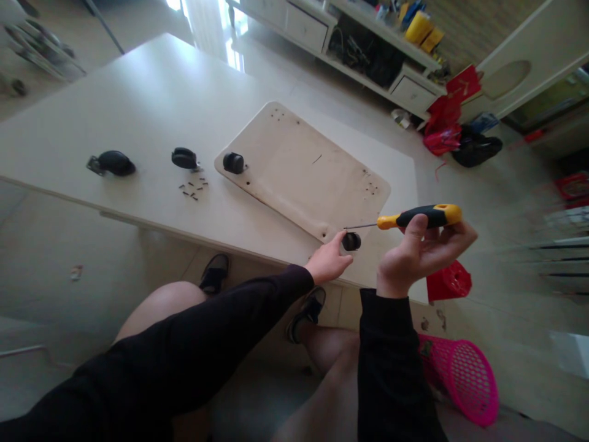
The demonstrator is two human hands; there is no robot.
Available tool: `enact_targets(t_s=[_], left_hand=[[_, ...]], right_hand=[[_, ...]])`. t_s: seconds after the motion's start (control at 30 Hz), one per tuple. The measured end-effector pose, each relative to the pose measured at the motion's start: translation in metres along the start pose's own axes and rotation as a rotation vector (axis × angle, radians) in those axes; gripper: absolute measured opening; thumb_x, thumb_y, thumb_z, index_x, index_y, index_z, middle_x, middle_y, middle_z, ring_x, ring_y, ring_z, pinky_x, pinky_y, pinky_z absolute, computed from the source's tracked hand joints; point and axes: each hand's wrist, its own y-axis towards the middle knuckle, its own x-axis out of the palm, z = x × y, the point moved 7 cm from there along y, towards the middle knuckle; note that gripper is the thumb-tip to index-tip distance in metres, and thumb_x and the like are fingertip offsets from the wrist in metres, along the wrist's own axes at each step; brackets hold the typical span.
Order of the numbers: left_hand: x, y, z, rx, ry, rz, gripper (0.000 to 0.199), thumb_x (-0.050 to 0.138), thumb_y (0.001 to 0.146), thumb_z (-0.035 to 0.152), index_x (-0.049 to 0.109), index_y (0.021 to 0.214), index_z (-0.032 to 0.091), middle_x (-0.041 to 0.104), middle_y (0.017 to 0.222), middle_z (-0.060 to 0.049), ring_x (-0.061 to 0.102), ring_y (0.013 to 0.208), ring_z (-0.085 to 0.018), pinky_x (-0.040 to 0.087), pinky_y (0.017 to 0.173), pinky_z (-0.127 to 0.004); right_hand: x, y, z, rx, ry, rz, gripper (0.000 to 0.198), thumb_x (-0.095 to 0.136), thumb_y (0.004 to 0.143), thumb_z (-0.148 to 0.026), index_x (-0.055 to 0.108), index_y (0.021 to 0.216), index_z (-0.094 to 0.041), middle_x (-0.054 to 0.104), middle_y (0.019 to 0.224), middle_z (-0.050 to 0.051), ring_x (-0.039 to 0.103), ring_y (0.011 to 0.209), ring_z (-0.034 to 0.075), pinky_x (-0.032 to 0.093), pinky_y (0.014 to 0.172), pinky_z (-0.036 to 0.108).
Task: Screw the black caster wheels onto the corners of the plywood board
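Note:
My right hand (421, 248) grips a yellow and black screwdriver (426, 216), whose shaft points left to a spot beside a black caster wheel (351, 242). That caster sits at the near right corner of a flat cream board (299, 169). Pressed against it are the fingers of my left hand (330, 258), closed by the tip of the screwdriver; any screw there is too small to make out. A second caster (233, 163) stands on the board's left corner. The board's two far corners show groups of small holes.
On the white table (133, 92) lie two loose casters, one at the left (113, 163) and one nearer the board (184, 158), with several small screws (193, 187). A red bag (448, 281) is by the table's right end. A pink basket (473, 380) stands on the floor.

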Motion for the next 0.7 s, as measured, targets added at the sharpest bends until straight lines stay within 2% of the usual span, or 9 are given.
enact_targets(t_s=[0.2, 0.4, 0.53, 0.7], left_hand=[[0.005, -0.010, -0.002, -0.018, 0.007, -0.005, 0.083, 0.062, 0.091, 0.020, 0.038, 0.169, 0.019, 0.078, 0.098, -0.006, 0.072, 0.092, -0.025, 0.054, 0.087, -0.035], [0.015, -0.021, 0.000, -0.037, 0.037, -0.044, 0.091, 0.064, 0.089, 0.020, 0.030, 0.173, 0.014, 0.080, 0.107, -0.009, 0.073, 0.096, -0.025, 0.054, 0.090, -0.034], [0.021, -0.025, 0.002, -0.029, 0.045, -0.084, 0.095, 0.064, 0.089, 0.021, 0.026, 0.175, 0.013, 0.080, 0.112, -0.010, 0.074, 0.098, -0.026, 0.055, 0.090, -0.034], [0.025, -0.026, 0.003, -0.026, 0.027, -0.113, 0.098, 0.064, 0.090, 0.023, 0.020, 0.178, 0.013, 0.081, 0.114, -0.011, 0.074, 0.101, -0.028, 0.056, 0.089, -0.035]], right_hand=[[0.003, -0.002, -0.010, -0.006, -0.034, -0.024, 0.046, 0.072, 0.091, -0.060, 0.054, 0.112, -0.023, 0.054, 0.109, 0.003, 0.067, 0.092, 0.015, 0.063, 0.074, 0.033], [0.006, -0.007, -0.013, -0.030, -0.072, -0.115, 0.043, 0.075, 0.091, -0.057, 0.058, 0.112, -0.023, 0.058, 0.111, 0.007, 0.068, 0.098, 0.020, 0.063, 0.071, 0.033], [0.008, -0.011, -0.012, -0.037, -0.061, -0.168, 0.043, 0.076, 0.091, -0.052, 0.059, 0.115, -0.022, 0.059, 0.111, 0.008, 0.068, 0.094, 0.018, 0.060, 0.064, 0.028], [0.013, -0.016, -0.011, -0.010, -0.058, -0.239, 0.042, 0.078, 0.091, -0.046, 0.059, 0.119, -0.022, 0.062, 0.110, 0.005, 0.070, 0.091, 0.015, 0.060, 0.062, 0.026]])
